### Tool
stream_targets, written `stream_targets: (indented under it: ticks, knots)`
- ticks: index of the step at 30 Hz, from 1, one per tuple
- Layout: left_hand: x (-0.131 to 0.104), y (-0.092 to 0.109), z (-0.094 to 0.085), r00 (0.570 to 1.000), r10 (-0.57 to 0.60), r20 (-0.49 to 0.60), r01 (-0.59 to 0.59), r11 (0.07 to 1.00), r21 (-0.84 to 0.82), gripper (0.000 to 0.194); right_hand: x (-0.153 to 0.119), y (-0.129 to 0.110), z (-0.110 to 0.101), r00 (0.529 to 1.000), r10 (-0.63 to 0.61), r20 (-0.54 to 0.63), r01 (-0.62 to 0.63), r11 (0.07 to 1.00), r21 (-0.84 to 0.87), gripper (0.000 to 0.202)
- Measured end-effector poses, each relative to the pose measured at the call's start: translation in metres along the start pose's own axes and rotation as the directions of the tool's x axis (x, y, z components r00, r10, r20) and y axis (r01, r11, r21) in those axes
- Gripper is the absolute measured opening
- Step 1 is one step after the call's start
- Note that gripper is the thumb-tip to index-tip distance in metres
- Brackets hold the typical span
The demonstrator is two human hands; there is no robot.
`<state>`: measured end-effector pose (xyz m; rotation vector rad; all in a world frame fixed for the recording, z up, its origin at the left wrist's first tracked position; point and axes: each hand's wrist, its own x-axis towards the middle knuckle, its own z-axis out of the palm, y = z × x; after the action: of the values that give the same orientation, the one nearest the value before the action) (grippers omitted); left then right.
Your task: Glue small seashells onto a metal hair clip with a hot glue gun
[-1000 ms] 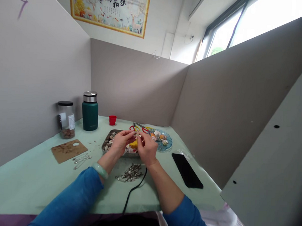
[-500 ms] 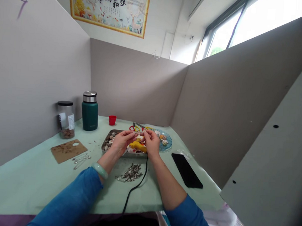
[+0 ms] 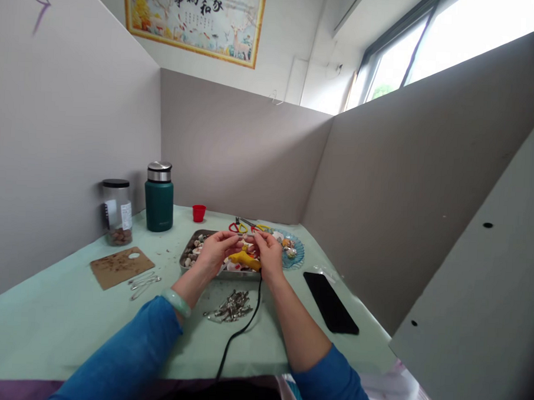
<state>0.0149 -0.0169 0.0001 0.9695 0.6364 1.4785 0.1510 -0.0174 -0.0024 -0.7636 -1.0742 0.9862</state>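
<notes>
- Rightward of a second ago sits our bare right hand [image 3: 270, 256].
- It and our bare left hand [image 3: 213, 253] pinch a small, thin piece [image 3: 246, 235], fingertips nearly closed.
- We hold this over the grey metal tray [image 3: 241, 275].

1. Left sleeve [image 3: 125, 347], toward eight o'clock: blue, softly wrinkled.
2. Bangle [image 3: 176, 302] below the left hand [image 3: 211, 253], between seven and eight o'clock: pale green, rounded.
3. Right sleeve [image 3: 334, 380], toward five o'clock: matching blue, creased.
</notes>
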Motion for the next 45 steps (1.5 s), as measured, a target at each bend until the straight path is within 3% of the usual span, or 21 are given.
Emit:
stream_targets:
  ticks: [12,23,31,38,41,45]
  knots:
    - [-0.008,0.007,0.010,0.987,0.125,-0.097,-0.108,0.980,0.165,0.037,0.001,0.003,0.000,0.999,0.038,0.007,-0.038,0.999,0.030,0.027]
    - [-0.007,0.005,0.009,0.977,0.203,-0.059,-0.177,0.939,0.294,0.031,0.000,0.001,0.001,0.996,0.080,0.041,-0.082,0.995,0.053,0.029]
    - [-0.005,0.005,0.008,0.978,0.186,-0.095,-0.152,0.946,0.286,0.028,0.000,0.001,0.001,0.998,0.059,0.039,-0.059,0.998,0.000,0.029]
    - [-0.003,0.004,0.007,0.971,0.218,-0.096,-0.173,0.923,0.343,0.023,-0.003,0.004,0.002,0.983,-0.183,0.003,0.181,0.968,-0.172,0.024]
    - [-0.003,0.004,0.006,0.971,0.222,-0.091,-0.177,0.918,0.354,0.023,-0.008,0.002,0.003,0.941,-0.338,0.028,0.331,0.894,-0.303,0.022]
    - [-0.005,0.005,0.007,0.968,0.234,-0.085,-0.189,0.913,0.361,0.022,-0.016,-0.002,0.005,0.849,-0.512,0.128,0.507,0.724,-0.467,0.018]
